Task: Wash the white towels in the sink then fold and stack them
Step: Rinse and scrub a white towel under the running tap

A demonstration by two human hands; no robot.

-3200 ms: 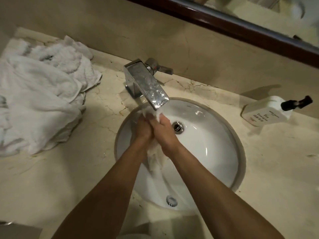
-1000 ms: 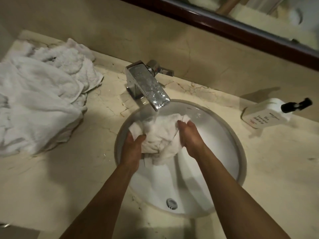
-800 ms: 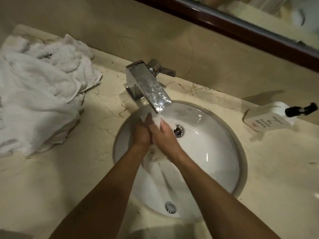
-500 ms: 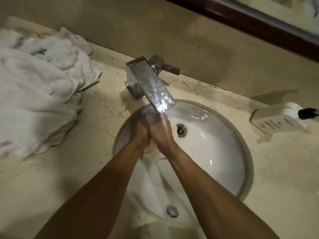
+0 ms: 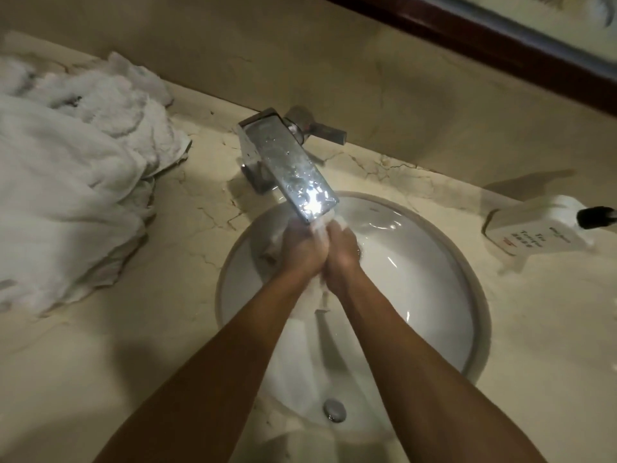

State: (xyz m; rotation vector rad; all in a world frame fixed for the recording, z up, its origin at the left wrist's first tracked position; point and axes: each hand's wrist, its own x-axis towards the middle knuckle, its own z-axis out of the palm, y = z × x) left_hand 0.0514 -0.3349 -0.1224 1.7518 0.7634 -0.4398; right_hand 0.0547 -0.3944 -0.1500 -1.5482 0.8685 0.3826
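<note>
Forearms enter from the near edge of the worktop and converge over the sink [image 5: 467, 315], so your two hands meet directly below the faucet [image 5: 287, 168] spout. Your left hand [image 5: 302, 250] and your right hand [image 5: 344, 259] are pressed together side by side, fingers curled inward and clamped on the wet towel [image 5: 300, 345] bunched between them. A small part of the cloth shows above the knuckles, just under the spout, where a thin stream of water falls onto it; motion blur prevents telling how each finger lies. The rest of the wet towel hangs down from the heels of your hands and trails along the basin toward the near rim, close to the overflow fitting [image 5: 334, 409]. On the left part of the worktop, well apart from the sink, the pile of white towels [image 5: 66, 195] lies crumpled and unfolded. At the right edge of the worktop, a white pump bottle [image 5: 534, 228] lies on its side against the back wall.
</note>
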